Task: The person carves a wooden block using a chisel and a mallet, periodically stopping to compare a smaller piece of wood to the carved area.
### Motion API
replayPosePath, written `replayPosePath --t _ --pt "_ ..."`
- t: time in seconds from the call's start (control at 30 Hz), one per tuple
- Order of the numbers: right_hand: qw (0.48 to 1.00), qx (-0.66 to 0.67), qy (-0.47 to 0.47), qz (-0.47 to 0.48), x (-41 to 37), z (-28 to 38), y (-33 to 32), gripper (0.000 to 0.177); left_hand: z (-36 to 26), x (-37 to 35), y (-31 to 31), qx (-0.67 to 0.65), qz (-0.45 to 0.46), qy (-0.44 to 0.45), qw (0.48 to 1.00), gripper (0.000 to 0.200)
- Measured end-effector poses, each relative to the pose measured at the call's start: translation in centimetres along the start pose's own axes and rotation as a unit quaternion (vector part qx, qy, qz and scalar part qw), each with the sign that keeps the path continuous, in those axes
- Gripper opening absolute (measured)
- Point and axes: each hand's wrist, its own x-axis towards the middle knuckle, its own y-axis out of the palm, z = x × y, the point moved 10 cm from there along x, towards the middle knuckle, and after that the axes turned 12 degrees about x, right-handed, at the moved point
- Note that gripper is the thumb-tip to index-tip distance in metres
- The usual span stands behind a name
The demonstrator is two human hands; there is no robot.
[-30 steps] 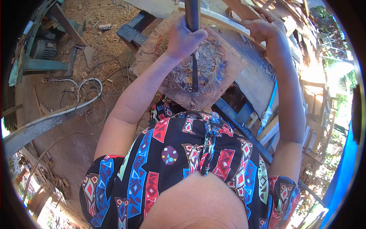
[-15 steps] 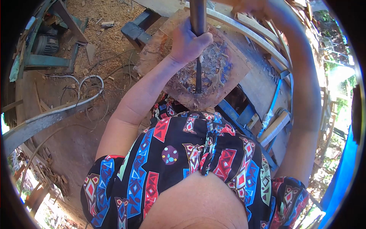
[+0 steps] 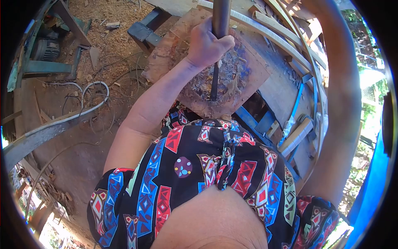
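Observation:
My left hand (image 3: 208,45) is wrapped round the thick, smooth brown handle of a chisel (image 3: 222,18), thumb lying across its front. Below the fist, the narrow dark blade runs down, its tip over a rough, crusted round patch on a square brown board (image 3: 258,71). The top of the handle leaves the picture. On the right side my right arm (image 3: 338,83) reaches up, blurred, and its hand is beyond the upper edge.
Curved pale wooden strips (image 3: 259,31) lie beyond the board on the right, near a blue bar (image 3: 297,103) and a wood block (image 3: 296,137). To the left are a motor (image 3: 45,50), a looped white hose (image 3: 107,89), thin cables and wood shavings (image 3: 112,41) on the ground.
My right arm has swung up and outward, taking its hand out of the picture. The left hand keeps its grip on the chisel, and the view has shifted slightly.

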Motion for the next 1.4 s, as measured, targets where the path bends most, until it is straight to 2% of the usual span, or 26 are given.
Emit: replayPosePath --t 0.03,0.1,0.13,0.2,0.23,0.27,0.33,0.37,0.4,0.47,0.5,0.53,0.57,0.63,0.7,0.73,0.8,0.9,0.93,1.0,1.07,1.1,1.13,1.17,1.23,1.4 --pt "1.000 -0.001 -0.002 0.002 -0.1 0.2 0.5 0.024 0.0 0.1 -0.3 -0.005 -0.007 -0.004 1.000 0.021" --pt "0.984 0.065 -0.069 -0.149 -1.5 0.9 -1.1 0.023 0.4 0.2 -0.3 -0.008 -0.011 0.001 1.000 0.021" --pt "0.993 0.061 0.016 -0.102 -1.4 -2.4 -0.7 0.025 0.7 0.2 -0.2 -0.014 -0.012 0.005 1.000 0.020" --pt "0.963 -0.237 -0.046 0.120 -3.0 -0.7 5.2 0.025 2.0 0.3 0.0 0.001 -0.013 -0.027 1.000 0.020" --pt "0.967 -0.170 0.183 0.055 -3.9 -3.4 5.3 0.023 2.5 0.5 -0.2 0.016 -0.017 -0.060 0.998 0.021" --pt "0.950 -0.272 -0.065 0.141 -2.4 -1.6 5.4 0.022 2.4 0.5 -0.1 0.016 -0.016 -0.062 0.998 0.021" --pt "0.834 -0.368 -0.367 0.183 -4.7 2.0 5.6 0.020 1.1 0.2 0.2 -0.002 -0.014 -0.026 1.000 0.024" --pt "0.963 -0.189 -0.167 0.092 -2.4 0.6 1.2 0.018 1.2 -0.2 0.3 -0.002 -0.014 -0.030 0.999 0.024" --pt "0.995 0.070 -0.021 -0.073 -2.1 -1.4 -3.8 0.018 0.6 -0.2 0.4 0.015 -0.017 -0.005 1.000 0.021" --pt "0.970 -0.090 -0.190 -0.125 -4.3 3.1 -1.5 0.019 0.1 0.0 0.5 0.031 -0.019 0.021 0.999 0.020" --pt "0.908 -0.289 -0.294 -0.079 -5.3 2.6 0.5 0.019 0.2 0.0 0.4 0.023 -0.015 0.016 1.000 0.020" --pt "0.985 -0.158 -0.057 -0.044 -4.5 -0.5 2.1 0.024 0.3 -0.1 0.4 0.014 -0.011 0.011 1.000 0.019" --pt "0.979 -0.052 0.187 -0.065 -6.1 -4.0 3.8 0.034 0.9 0.0 0.5 0.015 -0.012 0.011 1.000 0.019" --pt "0.971 -0.188 0.145 0.017 -6.0 -4.3 4.6 0.041 3.9 0.3 0.9 -0.013 -0.022 -0.050 0.998 0.022" --pt "0.997 -0.016 0.072 0.007 -4.9 -5.0 2.3 0.043 3.5 0.3 0.6 -0.020 -0.021 -0.043 0.999 0.021" --pt "0.980 -0.013 0.155 -0.123 -6.0 -2.4 1.5 0.036 3.2 0.1 0.5 -0.025 -0.020 -0.041 0.999 0.020" --pt "0.987 0.110 0.008 -0.117 -5.8 -1.2 -1.8 0.032 2.3 -0.2 0.3 -0.035 -0.024 -0.047 0.998 0.018" --pt "0.965 0.245 -0.053 -0.077 -6.4 -0.2 -0.7 0.034 2.1 -0.1 0.2 -0.040 -0.025 -0.043 0.998 0.016" --pt "0.976 0.096 -0.053 -0.186 -7.4 -0.3 1.1 0.034 2.3 0.0 0.3 -0.037 -0.018 -0.040 0.998 0.016" --pt "0.976 -0.122 -0.108 -0.148 -8.6 -3.5 4.0 0.039 3.1 0.1 0.7 -0.064 -0.013 -0.043 0.997 0.016" --pt "0.970 -0.184 -0.159 -0.005 -8.7 -3.1 6.4 0.043 3.5 0.2 0.9 -0.092 -0.006 -0.048 0.995 0.017" --pt "0.999 -0.037 0.014 -0.035 -8.7 -5.7 4.0 0.045 3.5 0.4 0.7 -0.075 -0.019 -0.050 0.996 0.018" --pt "0.973 0.116 0.191 -0.064 -10.0 -8.1 3.8 0.047 3.7 0.2 0.6 -0.057 -0.028 -0.057 0.996 0.019" --pt "0.972 0.118 0.194 -0.066 -10.3 -9.2 3.5 0.047 3.9 -0.1 0.7 -0.056 -0.025 -0.060 0.996 0.019" --pt "0.968 0.213 0.068 -0.114 -10.7 -10.4 2.0 0.037 3.8 0.0 0.4 -0.070 -0.031 -0.046 0.996 0.020" --pt "0.850 0.426 0.203 -0.233 -16.5 -20.8 8.0 0.032 2.0 -0.9 -0.7 -0.088 -0.072 -0.033 0.993 0.018"
